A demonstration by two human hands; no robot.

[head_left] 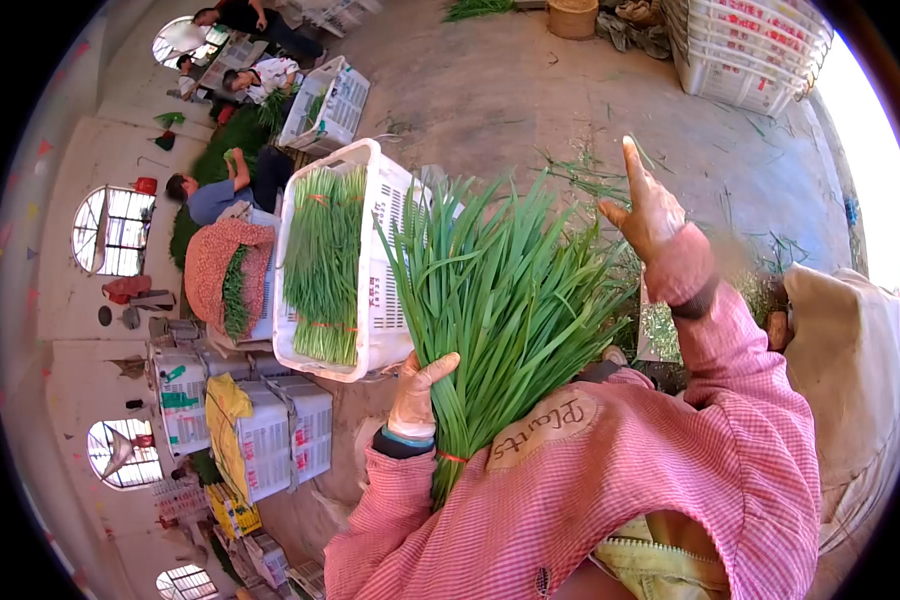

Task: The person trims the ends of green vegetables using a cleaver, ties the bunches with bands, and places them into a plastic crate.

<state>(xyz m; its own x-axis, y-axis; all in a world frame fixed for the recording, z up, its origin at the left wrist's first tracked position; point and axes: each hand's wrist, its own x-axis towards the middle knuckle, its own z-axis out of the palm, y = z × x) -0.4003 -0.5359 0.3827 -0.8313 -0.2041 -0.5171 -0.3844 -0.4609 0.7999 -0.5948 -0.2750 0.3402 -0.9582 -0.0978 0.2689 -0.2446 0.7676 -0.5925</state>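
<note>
Pink checked sleeves [735,365] fill the lower part of the head camera's view, which I follow from a distance. At centre, the wearer's left hand [412,402] is closed around a bunch of long green leaves [515,290], held against the front of the jacket, its tips fanned out wide. I see the thumb across the stems; the other fingers are largely hidden behind them. A red band [452,457] circles the bunch below the grip, and I cannot make out the cut ends clearly against the cloth. The right hand [653,215] is raised and open, fingers extended together and thumb apart, with nothing visibly held. A thin green strand [645,152] shows beside the fingertips; I cannot tell whether it touches them or lies behind. Next to the bunch, a white crate [385,290] holds banded greens [322,265], its small printed lettering too fine for me to read. Farther left, a person in a blue shirt [215,202] sits partly obscured. At upper right, the lens's dark edge crowds stacked white crates [740,85]; the wearer's legs are mostly concealed.
</note>
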